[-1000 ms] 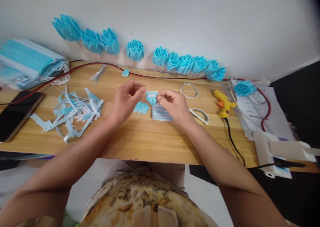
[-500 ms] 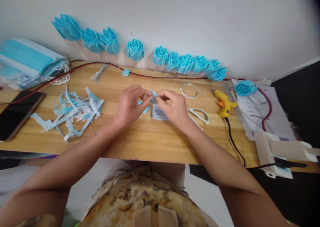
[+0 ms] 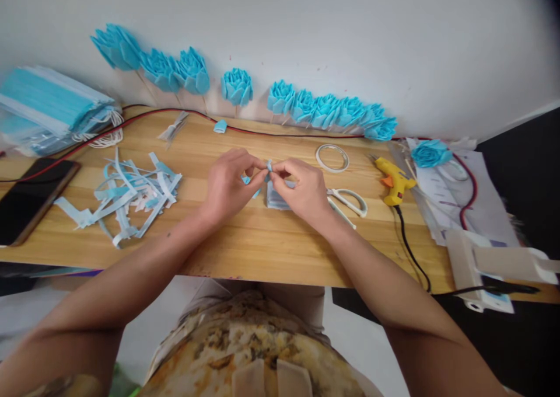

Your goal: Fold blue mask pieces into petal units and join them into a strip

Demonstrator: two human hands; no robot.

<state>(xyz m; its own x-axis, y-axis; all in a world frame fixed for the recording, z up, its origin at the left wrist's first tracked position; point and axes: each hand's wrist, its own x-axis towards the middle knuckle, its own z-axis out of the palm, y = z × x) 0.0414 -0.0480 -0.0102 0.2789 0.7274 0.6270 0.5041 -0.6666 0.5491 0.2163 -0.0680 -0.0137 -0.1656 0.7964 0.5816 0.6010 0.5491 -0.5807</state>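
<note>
Both hands meet over the middle of the wooden desk [image 3: 262, 251], a little nearer the back edge than the front. The left hand [image 3: 230, 184] and the right hand [image 3: 301, 190] each pinch the same small blue piece [image 3: 268, 167] between thumb and forefinger, fingertips almost touching, the other fingers curled in loosely. The piece is held just above the desk, between the two hands. Right under the right hand lies a small stack of blue squares [image 3: 275, 197], and a few folded blue bits [image 3: 247, 180] peek out beneath the left fingers. White-handled scissors [image 3: 350, 201] lie just beside the right wrist, a ring of tape [image 3: 332, 157] sits behind them, and a yellow glue gun [image 3: 394, 180] rests further toward the right edge. Toward the left edge there is a pile of cut strips [image 3: 131, 195] with a dark phone [image 3: 30, 198] beyond it, and a stack of masks [image 3: 48, 114] in the back left corner. Blue flowers [image 3: 326, 112] lean against the wall along the back edge.
</note>
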